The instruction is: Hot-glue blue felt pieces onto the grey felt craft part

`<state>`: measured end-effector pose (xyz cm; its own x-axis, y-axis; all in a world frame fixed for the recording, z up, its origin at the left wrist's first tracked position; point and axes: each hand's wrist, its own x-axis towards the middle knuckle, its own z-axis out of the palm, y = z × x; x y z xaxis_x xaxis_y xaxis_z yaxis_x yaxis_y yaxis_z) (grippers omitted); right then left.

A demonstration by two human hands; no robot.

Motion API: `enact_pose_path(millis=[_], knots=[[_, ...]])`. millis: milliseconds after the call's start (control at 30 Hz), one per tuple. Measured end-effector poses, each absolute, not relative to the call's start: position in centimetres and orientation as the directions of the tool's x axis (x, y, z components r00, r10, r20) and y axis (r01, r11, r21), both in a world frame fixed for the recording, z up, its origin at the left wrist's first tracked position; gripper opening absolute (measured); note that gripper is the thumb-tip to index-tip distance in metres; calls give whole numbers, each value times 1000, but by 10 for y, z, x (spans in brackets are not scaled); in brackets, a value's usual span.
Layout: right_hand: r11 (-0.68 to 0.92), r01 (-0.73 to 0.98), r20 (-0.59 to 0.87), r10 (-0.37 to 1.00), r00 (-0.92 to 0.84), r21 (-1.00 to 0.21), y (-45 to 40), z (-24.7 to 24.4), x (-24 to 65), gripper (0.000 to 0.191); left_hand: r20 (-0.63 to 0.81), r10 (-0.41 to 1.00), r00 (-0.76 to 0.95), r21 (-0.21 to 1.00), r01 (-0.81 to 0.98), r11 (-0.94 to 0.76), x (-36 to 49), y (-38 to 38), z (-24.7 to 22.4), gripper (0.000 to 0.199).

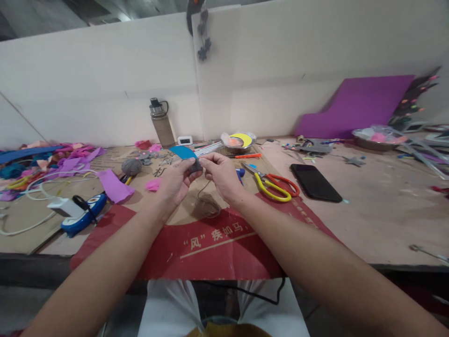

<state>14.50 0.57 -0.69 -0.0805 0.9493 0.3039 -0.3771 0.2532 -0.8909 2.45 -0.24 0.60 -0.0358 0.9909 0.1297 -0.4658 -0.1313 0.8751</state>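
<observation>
Above the red and brown printed paper, both of my hands meet with their fingertips close together. My left hand (177, 181) pinches a small dark grey piece (197, 165), felt-like in look. A curved blue sheet piece (183, 152) shows just beyond the left thumb; whether that hand grips it too, I cannot tell. My right hand (223, 177) is closed in a pinch at the right edge of the grey piece, and its fingertips partly hide what they hold. Below the hands lies a loose coil of thin brown cord (207, 206), with one strand running up towards them.
Scissors (275, 185) with yellow and red handles lie right of my hands, beside a black phone (312, 181). A bottle (162, 122), a grey yarn ball (131, 166) and a metal bowl (253, 145) stand farther back. Coloured scraps (75, 161) and a blue power strip (84, 216) are left.
</observation>
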Motion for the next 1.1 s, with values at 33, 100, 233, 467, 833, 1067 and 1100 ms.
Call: enact_pose_path(millis=[33,100,233,467,833,1067,1100], knots=[[250,-384,304,949,-85,-889,5,-7,145,16,133,991,-34,873,-469,-133,24,-2,6,2],[255,-387,309,947,-84,-886,5,-7,145,16,138,990,-32,871,-472,-137,24,-2,5,2],[270,-384,325,942,-84,-883,6,-8,144,17,154,988,-33,866,-477,-151,24,-1,4,2],[279,-387,339,936,-96,-879,5,-7,145,18,180,984,-18,857,-487,-166,22,-1,5,4],[404,-319,440,897,-48,-858,-2,-2,146,13,131,990,60,866,-493,-84,19,-1,9,13],[392,-307,424,904,-44,-867,-2,-3,145,13,90,989,121,914,-404,-34,15,0,7,28],[395,-305,427,903,-43,-867,-1,-4,145,13,95,989,109,913,-406,-43,15,0,7,29]])
